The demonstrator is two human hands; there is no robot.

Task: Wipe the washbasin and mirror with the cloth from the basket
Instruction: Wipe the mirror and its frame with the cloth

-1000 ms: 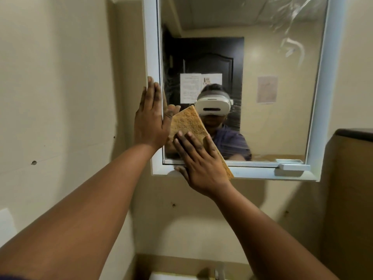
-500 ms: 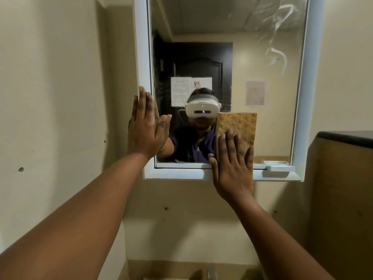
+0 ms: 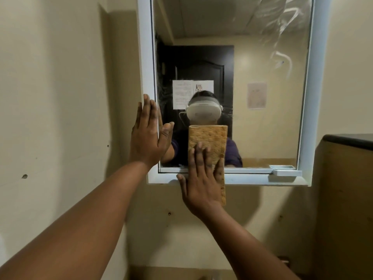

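Right hand (image 3: 201,184), fingers straight and spread, pressing tan cloth (image 3: 210,138) flat against mirror (image 3: 262,98) at lower centre of frame; cloth overhanging white frame (image 3: 144,57) bottom edge. Left hand (image 3: 148,136), fingers straight, resting flat on frame's left side. Smears showing upper right of glass.

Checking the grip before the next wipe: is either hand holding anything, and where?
No grip: right hand presses the cloth's lower half flat against the mirror; left hand holds nothing.
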